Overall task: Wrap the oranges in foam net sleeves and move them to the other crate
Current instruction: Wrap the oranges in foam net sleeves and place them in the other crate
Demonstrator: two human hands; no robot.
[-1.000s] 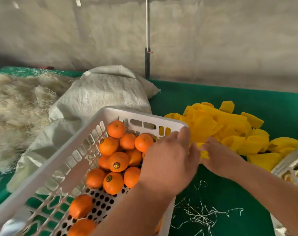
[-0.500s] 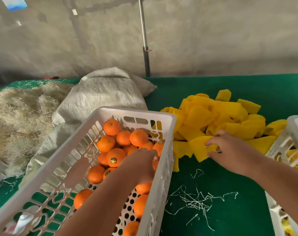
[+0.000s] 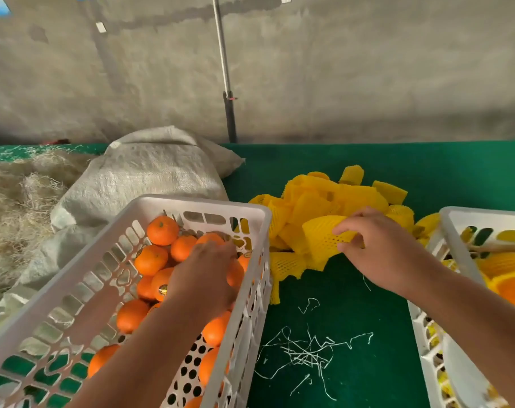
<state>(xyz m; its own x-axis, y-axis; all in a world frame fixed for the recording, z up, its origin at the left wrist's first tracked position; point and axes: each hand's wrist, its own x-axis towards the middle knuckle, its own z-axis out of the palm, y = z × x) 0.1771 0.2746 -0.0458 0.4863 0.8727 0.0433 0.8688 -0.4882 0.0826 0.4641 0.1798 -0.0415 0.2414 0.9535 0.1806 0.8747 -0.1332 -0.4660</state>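
straw lies heaped far to the left of the left hand, with a woven sack beyond that grip. left hand reaches down into the white crate, its fingers curled over the oranges there; blur hides whether it grips one, so i cannot tell. between the two hands, pale threads litter the green bench. right hand pinches a yellow foam net sleeve at the near edge of the sleeve pile. just right of that grip stands the second crate, holding wrapped fruit.
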